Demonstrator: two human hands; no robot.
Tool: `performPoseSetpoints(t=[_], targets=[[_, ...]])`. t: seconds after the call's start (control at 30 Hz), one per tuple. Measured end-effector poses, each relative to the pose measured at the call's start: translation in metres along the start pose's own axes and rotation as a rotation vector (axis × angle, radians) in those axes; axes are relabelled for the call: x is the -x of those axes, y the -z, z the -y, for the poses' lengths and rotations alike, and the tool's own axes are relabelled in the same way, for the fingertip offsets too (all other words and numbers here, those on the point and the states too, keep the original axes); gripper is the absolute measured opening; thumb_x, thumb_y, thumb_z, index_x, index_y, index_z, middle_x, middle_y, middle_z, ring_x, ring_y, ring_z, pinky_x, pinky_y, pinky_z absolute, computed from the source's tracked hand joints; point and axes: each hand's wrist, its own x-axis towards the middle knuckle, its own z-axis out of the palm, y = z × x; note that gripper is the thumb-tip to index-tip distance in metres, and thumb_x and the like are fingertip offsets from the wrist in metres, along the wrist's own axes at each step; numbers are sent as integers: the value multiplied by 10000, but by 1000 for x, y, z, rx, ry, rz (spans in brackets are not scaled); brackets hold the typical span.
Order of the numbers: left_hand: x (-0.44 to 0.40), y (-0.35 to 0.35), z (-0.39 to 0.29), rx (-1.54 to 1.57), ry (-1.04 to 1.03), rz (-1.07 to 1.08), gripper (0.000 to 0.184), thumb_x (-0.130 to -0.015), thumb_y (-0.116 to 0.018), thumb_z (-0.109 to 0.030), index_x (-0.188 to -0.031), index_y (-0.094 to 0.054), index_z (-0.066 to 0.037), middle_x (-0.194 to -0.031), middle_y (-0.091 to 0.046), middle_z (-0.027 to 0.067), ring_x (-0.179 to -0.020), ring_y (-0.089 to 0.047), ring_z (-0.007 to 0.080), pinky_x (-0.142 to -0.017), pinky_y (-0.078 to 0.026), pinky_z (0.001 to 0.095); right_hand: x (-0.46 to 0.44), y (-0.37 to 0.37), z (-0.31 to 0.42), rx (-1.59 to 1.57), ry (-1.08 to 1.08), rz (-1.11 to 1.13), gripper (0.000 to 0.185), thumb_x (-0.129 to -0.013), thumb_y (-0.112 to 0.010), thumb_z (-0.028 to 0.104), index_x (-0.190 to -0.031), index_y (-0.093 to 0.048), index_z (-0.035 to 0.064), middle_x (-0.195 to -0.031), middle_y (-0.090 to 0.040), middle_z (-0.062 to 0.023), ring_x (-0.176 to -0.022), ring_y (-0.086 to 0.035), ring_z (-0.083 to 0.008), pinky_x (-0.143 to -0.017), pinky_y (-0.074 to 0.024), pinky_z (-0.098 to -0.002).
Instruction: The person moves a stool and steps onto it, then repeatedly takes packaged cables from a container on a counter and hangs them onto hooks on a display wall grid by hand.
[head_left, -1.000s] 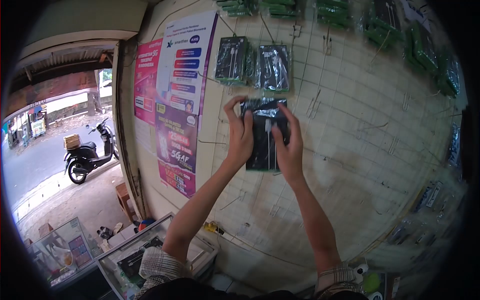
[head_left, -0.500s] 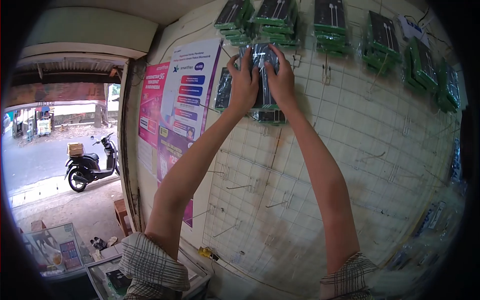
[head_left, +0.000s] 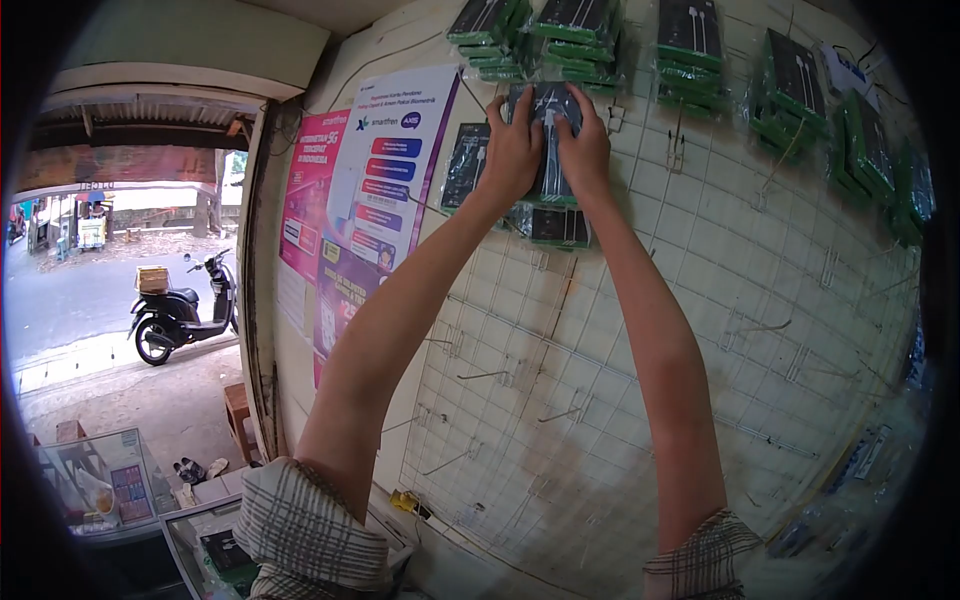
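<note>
Both hands are raised to a black cable package point(head_left: 552, 175) in clear plastic, near the top of the wire grid. My left hand point(head_left: 513, 150) grips its left side, and my right hand point(head_left: 584, 148) grips its right side, thumb on the front. Behind and below it hangs another black package point(head_left: 560, 226) with a green edge. A similar package point(head_left: 466, 168) hangs just left of my left hand. Whether the held package is on a hook cannot be seen.
More packages point(head_left: 580, 30) hang in rows along the top of the wire grid point(head_left: 600, 370), whose bare hooks stick out. Posters point(head_left: 385, 160) cover the wall at left. A glass case point(head_left: 185, 530) stands low at left. Outside the doorway is a parked scooter point(head_left: 180, 315).
Both hands have lifted the package from below the hanging packages up in front of them. The view has tilted upward, showing more of the top row.
</note>
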Motion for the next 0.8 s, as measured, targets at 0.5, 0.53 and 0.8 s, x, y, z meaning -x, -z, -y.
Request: performPoseSetpoints(t=[0.5, 0.53, 0.8], targets=[[32, -38, 22, -216, 112, 316, 496, -837, -476, -240, -1271, -347, -38, -1255, -223, 352, -1089, -362, 520, -915, -355, 476, 29, 3, -46, 178, -288, 133, 468, -781, -550, 117, -1237, -443, 122, -1070, -458, -266, -1024, -446, -387, -894, -362, -417], [37, -43, 26, -199, 29, 306, 517, -831, -496, -225, -1278, -328, -26, -1264, -212, 351, -1088, -365, 521, -918, -347, 490, 35, 4, -53, 199, -270, 137, 492, -779, -542, 105, -1255, -426, 148, -1117, -394, -273, -1033, -424, -402, -903, -354, -418], [54, -52, 44, -395, -30, 484, 644, -745, -568, -83, -1312, -264, -50, -1346, -182, 252, -1072, -411, 480, -912, -381, 463, 60, -9, -57, 385, -406, 167, 624, -739, -555, 101, -1306, -361, 274, -1245, -210, -265, -1097, -294, -436, -948, -274, -476]])
